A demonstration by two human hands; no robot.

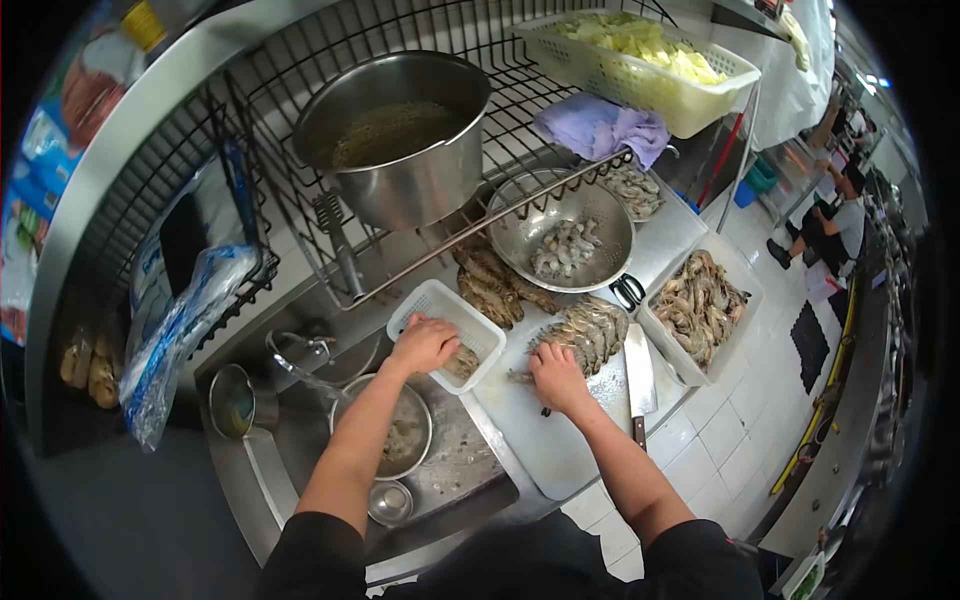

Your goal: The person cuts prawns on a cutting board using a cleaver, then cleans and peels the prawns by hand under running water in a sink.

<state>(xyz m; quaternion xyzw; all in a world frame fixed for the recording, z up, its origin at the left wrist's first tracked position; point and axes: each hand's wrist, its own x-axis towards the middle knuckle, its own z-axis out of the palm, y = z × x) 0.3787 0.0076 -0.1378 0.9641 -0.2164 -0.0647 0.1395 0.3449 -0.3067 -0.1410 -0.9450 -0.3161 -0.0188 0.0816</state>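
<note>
My left hand [424, 345] is inside a white plastic basket [490, 340], its fingers apart over a few shrimp [462, 362]; some fingertips are hard to make out. My right hand [558, 376] is closed around a shrimp [520, 377] on the white cutting board [545, 450], with part of it showing beside the fingers. Right behind that hand lies a row of shrimp [595, 330]. To the right, a cleaver [640, 370] with a brown handle rests on the board, apart from my hand.
Whole shrimp fill a white bin [700, 305] at right. A steel colander [510, 215] holds peeled shrimp, with black-handled scissors [628, 291] nearby. The sink [470, 470] holds a bowl [428, 440]. A large pot [400, 180] stands on the wire rack [330, 265]. Another person [848, 225] sits far right.
</note>
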